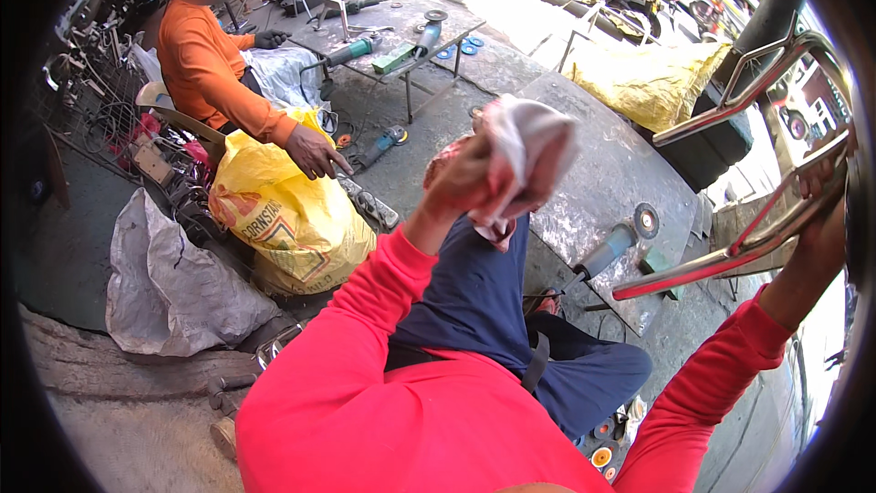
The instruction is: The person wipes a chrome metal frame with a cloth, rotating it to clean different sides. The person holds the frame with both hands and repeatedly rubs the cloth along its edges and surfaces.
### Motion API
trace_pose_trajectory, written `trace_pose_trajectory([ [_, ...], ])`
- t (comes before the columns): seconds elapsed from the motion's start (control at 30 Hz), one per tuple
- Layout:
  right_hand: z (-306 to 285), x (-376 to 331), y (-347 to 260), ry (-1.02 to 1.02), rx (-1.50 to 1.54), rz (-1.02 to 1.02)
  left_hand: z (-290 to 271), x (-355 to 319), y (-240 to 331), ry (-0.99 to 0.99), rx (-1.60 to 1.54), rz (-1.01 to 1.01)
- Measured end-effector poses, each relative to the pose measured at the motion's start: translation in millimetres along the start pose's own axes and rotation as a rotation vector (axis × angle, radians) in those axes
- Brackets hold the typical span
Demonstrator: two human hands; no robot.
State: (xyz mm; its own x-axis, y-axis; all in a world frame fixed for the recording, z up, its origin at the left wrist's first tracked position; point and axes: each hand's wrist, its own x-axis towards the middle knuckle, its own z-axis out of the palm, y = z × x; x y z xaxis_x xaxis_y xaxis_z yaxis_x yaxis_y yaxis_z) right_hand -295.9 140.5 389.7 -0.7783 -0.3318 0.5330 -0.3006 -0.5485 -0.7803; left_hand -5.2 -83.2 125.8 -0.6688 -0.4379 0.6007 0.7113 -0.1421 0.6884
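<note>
Red sleeves rise from the lower edge. Leftward, a grey sack (169, 283) and a yellow sack (292, 210) sit by a co-worker's hand (315, 153). At centre, the left hand (465, 178) bunches a white rag (525, 155), fingers curled tight around it. Rightward lies an angle grinder (613, 246); the right hand (821, 219) holds a chromed tube frame (730, 260), but how its fingers sit cannot be told.
</note>
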Motion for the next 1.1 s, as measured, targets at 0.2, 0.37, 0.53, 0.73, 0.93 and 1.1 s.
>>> trace_pose_trajectory([
  [0.2,84,-67,40,-0.12,0.012,0.077,103,29,-31,-0.31,0.955,0.2],
  [0.37,129,-115,65,-0.219,-0.033,0.059,124,32,-18,0.042,0.922,0.313],
  [0.53,144,-130,90,-0.259,-0.01,0.115,109,24,-15,0.18,0.369,0.002],
  [0.73,146,-134,120,-0.576,-0.262,-0.055,67,-36,-38,0.382,0.437,-0.132],
  [0.93,62,-111,146,-0.804,-0.783,-0.091,33,-53,-61,0.449,0.967,-0.135],
  [1.1,-90,-89,134,-0.571,-1.252,-0.075,27,-60,-62,0.243,1.001,-0.223],
])
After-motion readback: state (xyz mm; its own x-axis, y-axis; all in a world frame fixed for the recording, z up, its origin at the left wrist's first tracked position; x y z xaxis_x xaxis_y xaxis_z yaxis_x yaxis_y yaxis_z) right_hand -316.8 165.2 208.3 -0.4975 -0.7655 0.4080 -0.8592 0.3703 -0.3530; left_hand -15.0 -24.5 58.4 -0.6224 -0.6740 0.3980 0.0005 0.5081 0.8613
